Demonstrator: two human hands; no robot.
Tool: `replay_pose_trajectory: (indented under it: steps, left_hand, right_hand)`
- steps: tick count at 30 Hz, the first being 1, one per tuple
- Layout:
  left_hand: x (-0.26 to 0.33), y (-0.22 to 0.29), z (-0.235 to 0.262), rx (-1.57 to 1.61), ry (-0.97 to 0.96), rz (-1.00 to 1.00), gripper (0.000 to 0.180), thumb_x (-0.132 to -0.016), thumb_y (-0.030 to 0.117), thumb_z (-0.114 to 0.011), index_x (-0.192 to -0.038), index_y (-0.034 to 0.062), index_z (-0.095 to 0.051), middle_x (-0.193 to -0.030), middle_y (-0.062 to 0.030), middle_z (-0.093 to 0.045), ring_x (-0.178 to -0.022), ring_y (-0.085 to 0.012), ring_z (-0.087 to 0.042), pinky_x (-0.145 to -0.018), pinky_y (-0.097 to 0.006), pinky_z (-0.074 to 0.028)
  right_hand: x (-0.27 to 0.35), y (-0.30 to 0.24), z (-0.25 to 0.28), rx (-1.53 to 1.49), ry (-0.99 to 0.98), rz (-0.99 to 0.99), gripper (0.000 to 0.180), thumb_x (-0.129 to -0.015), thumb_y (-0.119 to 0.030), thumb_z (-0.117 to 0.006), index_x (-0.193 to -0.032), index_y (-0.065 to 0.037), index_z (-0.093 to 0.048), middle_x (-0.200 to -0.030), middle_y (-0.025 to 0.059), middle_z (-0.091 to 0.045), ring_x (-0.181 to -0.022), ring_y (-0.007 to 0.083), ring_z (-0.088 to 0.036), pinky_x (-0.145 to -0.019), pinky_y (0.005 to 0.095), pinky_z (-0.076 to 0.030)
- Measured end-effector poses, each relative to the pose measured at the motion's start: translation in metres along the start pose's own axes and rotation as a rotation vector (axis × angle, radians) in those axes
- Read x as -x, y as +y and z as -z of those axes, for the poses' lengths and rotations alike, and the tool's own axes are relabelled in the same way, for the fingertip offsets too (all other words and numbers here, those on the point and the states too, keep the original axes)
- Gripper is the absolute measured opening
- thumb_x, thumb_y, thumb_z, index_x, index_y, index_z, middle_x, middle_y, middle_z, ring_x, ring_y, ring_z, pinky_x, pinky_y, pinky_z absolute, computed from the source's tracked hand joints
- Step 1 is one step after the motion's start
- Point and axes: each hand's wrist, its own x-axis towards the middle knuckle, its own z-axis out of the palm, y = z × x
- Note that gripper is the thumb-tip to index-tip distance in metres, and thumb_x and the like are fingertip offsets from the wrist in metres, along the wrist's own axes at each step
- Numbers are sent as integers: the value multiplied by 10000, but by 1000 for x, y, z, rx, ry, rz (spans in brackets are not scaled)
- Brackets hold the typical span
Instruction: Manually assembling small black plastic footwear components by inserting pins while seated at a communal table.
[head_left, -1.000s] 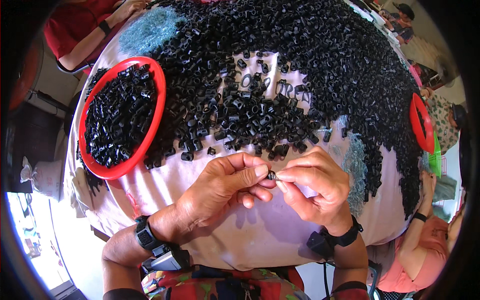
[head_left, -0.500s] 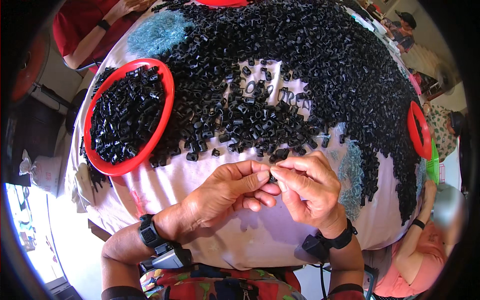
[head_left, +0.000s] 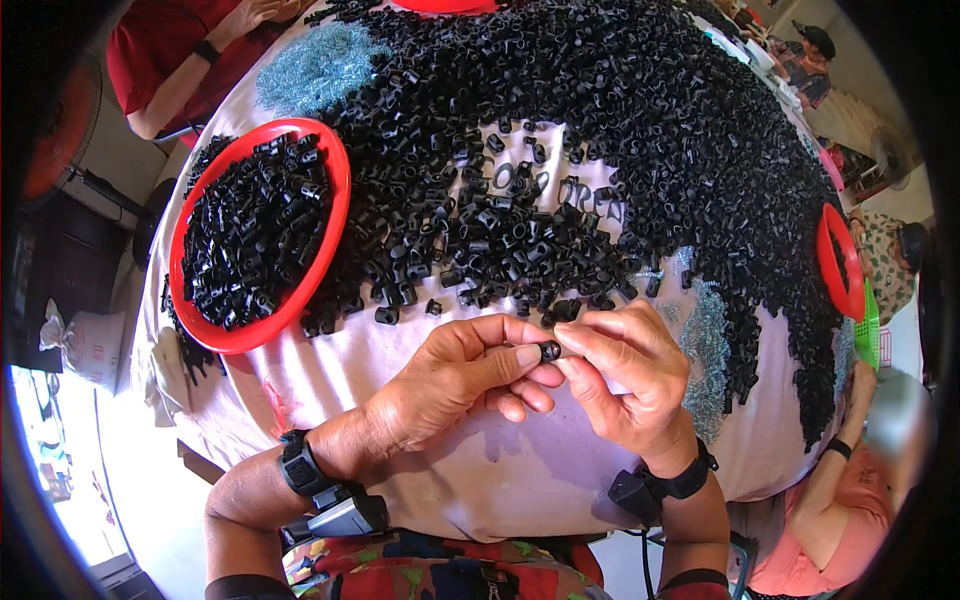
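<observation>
The pink-covered table is carrying very many black parts. A red tray is standing at left. One silvery heap is lying far left, another silvery heap nearer, at right.

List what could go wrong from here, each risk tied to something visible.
1. The small black part sits at the fingertips of the left hand; it might slip and get lost among the similar pieces in the pile.
2. The red tray is heaped full, so a knock might spill some.
3. The silvery bits beside the right hand might get brushed into the pile.
</observation>
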Motion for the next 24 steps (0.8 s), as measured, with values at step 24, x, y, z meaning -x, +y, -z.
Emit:
replay_pose_trajectory:
  steps: [24]
  left_hand:
    - [-8, 0, 10, 77, -147, 49, 199, -1049, 111, -600, -1232, 37, -622, -1381, -260, -628, -1316, -390, -607, -1058, -423, -552]
  right_hand:
    - [10, 47, 49, 283, -106, -603, 104, -818, -126, -681, -819, -47, -748, -655, 112, -705, -558, 228, -693, -572, 341, -530]
